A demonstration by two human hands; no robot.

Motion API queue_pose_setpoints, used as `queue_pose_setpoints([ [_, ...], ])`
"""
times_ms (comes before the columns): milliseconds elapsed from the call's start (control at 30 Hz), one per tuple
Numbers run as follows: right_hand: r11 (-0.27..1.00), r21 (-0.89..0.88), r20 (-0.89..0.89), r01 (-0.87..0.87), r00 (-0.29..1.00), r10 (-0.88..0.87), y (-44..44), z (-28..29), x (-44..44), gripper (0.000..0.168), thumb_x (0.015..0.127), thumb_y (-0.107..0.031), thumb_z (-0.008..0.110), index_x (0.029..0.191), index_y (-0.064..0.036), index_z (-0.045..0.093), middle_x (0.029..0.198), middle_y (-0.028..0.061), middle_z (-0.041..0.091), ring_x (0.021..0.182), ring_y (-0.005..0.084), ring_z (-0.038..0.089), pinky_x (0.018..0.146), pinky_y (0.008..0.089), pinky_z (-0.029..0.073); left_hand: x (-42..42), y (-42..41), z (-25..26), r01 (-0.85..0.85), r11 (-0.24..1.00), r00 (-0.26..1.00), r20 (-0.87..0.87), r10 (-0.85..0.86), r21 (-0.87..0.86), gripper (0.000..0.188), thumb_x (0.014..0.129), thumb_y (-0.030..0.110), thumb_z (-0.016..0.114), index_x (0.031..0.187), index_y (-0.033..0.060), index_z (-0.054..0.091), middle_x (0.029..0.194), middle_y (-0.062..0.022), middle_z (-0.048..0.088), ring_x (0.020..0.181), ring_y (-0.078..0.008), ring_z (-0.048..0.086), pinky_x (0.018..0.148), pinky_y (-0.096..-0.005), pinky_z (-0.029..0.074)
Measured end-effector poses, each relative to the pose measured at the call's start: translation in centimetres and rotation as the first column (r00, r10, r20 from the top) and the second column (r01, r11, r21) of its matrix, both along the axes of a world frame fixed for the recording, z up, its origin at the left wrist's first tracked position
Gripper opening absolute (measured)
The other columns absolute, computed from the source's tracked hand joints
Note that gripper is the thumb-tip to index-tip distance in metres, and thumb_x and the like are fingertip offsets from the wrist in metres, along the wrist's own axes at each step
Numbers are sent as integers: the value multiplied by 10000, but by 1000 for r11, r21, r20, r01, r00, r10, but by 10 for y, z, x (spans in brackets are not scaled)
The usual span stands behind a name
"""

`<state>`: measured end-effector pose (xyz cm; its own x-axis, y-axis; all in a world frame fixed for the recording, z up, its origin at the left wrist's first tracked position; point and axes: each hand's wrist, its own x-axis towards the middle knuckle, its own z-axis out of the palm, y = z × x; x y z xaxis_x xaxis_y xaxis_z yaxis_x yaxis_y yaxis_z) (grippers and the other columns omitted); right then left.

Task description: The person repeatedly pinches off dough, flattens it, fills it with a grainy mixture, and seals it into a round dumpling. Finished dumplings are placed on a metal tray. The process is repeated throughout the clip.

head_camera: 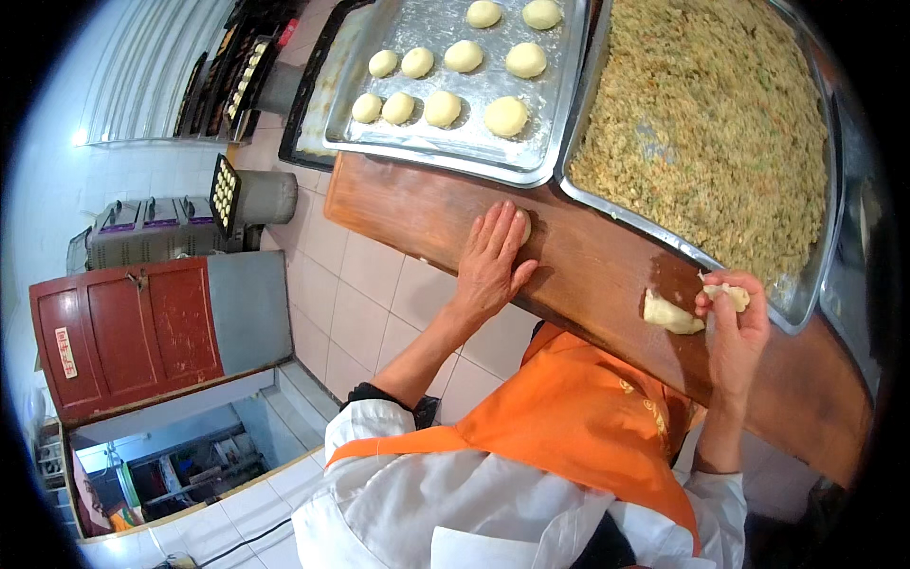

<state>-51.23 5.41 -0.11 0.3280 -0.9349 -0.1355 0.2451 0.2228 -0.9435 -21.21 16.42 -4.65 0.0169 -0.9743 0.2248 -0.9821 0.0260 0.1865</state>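
My left hand (495, 257) lies flat over a ball of dough (525, 226) on the wooden worktop (419, 206); most of that ball is hidden under the fingers. At the right, my right hand (739, 331) pinches a small piece of dough (732, 295) between thumb and fingers. A larger, elongated lump of dough (670, 313) rests on the wood just left of that hand. Beyond the worktop's far edge, a metal tray (455, 156) bears several round dough balls in rows. Beside it stands a deep metal tray (640, 226) heaped with a crumbly, grain-like filling (704, 128).
A dark-rimmed baking tray (302, 131) sits left of the metal tray. Farther left, another tray of dough pieces (225, 195) rests on a grey cylindrical container (266, 198). A red door (135, 327) stands by a doorway. Floor tiles (362, 274) show below the worktop.
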Motion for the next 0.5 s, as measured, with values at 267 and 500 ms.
queue_pose_setpoints([
  [267, 998, -63, 65, 23, 998, -19, 8, 17, 10, 148, 828, 25, 489, 967, -26, 493, 932, 105, 560, 736, 135, 546, 651, 243, 460, 15, -15, 18, -117, 991, 937, -323, 130, 60, 500, 810, 178, 547, 1251, 11, 383, 1321, -185, 349, 1204, -357, 337, 1013, -432, 242],
  [500, 1000, 2, 27, 22, 999, -22, 9, 11, 4, 133, 833, 16, 489, 960, -22, 496, 948, 102, 556, 747, 129, 540, 657, 245, 458, -21, -4, 5, -155, 979, 963, -240, 121, -130, 460, 717, 95, 653, 1138, 30, 478, 1208, -188, 454, 1127, -359, 420, 950, -439, 315],
])
